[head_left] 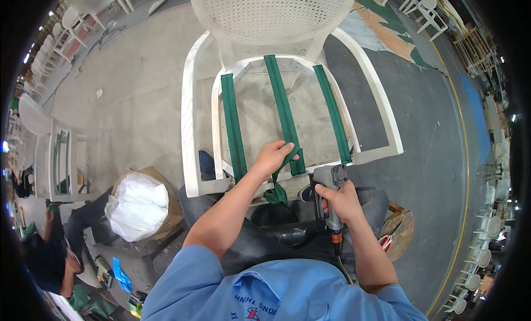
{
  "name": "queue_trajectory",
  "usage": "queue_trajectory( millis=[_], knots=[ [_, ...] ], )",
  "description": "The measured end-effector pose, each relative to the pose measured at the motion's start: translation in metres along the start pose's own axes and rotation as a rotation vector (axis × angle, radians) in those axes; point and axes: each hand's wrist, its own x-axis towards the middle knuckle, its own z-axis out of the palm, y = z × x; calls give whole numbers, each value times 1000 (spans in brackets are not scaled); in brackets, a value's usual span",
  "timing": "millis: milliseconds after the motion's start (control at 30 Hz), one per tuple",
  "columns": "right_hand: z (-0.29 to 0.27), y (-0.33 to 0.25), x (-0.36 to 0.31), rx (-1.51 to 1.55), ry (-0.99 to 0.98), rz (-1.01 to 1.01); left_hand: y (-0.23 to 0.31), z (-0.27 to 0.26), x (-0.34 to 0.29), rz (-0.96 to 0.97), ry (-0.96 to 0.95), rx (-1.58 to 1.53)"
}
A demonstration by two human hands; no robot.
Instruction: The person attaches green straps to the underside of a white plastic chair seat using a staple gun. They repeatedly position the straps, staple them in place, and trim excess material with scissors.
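Observation:
A white chair frame (191, 113) with a woven oval back (276, 14) stands in front of me, its seat opening facing up. Three green webbing straps (234, 127) run from the back rail toward the front rail. My left hand (271, 159) is closed on a loose length of green webbing (278, 195), which dangles below it by the front end of the middle strap. In my right hand (344, 202) is a grey pneumatic staple gun (330, 177), gripped by its handle. Its nose is at the front end of the right strap; whether it touches the rail is unclear.
An air hose (345, 270) trails from the staple gun. Scissors with red handles (385, 242) lie by my right side on a wooden seat (402, 232). A white-lined bag (138, 207) stands left, near a co-worker (47, 254). Another chair frame (47, 155) is beyond it.

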Motion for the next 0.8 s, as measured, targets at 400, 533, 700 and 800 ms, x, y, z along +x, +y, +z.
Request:
queue_trajectory(
  millis=[400,533,700,800],
  knots=[
    [27,-3,31,-207,59,92,-17,-3,20,-62,16,13],
    [30,-2,30,-242,89,108,-22,-4,24,-68,3,-88],
    [33,1,30,-256,106,107,-17,-9,24,-172,-31,-116],
    [32,3,32,-238,93,73,-14,-12,25,-180,-55,-118]
  ],
)
